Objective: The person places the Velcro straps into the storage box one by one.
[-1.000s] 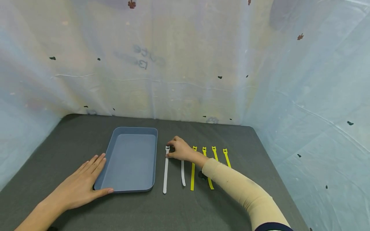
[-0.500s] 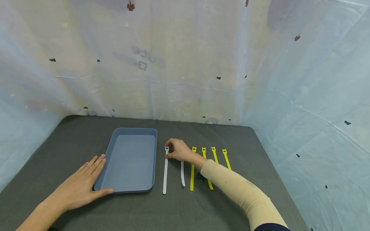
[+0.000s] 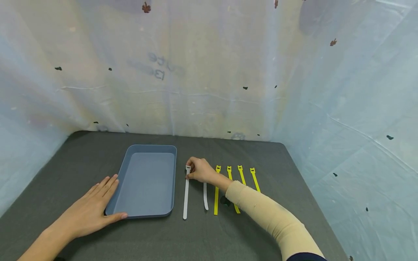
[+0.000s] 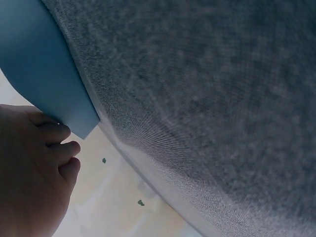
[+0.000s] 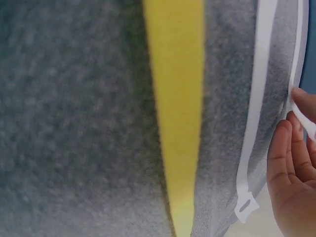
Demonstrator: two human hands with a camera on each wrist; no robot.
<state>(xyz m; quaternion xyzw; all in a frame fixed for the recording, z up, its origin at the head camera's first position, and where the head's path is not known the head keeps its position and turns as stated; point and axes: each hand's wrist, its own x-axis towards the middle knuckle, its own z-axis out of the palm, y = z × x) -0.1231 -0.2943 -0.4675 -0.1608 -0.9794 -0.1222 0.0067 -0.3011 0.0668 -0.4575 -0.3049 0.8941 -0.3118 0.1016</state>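
Observation:
In the head view my left hand (image 3: 89, 214) rests against the left side of a blue-grey tray (image 3: 150, 185), fingers straight and thumb along its near edge. The left wrist view shows that hand at the tray's corner (image 4: 81, 121). My right hand (image 3: 202, 171) pinches a white strap-style cable tie (image 3: 186, 199) near its slotted head, just right of the tray. The tie's tail lies toward me on the table. In the right wrist view, thumb and fingers (image 5: 281, 153) meet at this tie. A second white cable tie (image 3: 205, 197) lies partly hidden under the hand.
Several yellow cable ties (image 3: 216, 199) lie in a row to the right, partly covered by the right forearm (image 3: 261, 206). A dark grey cloth covers the table (image 3: 156, 239). Pale plastic sheeting (image 3: 202, 72) hangs behind and at both sides.

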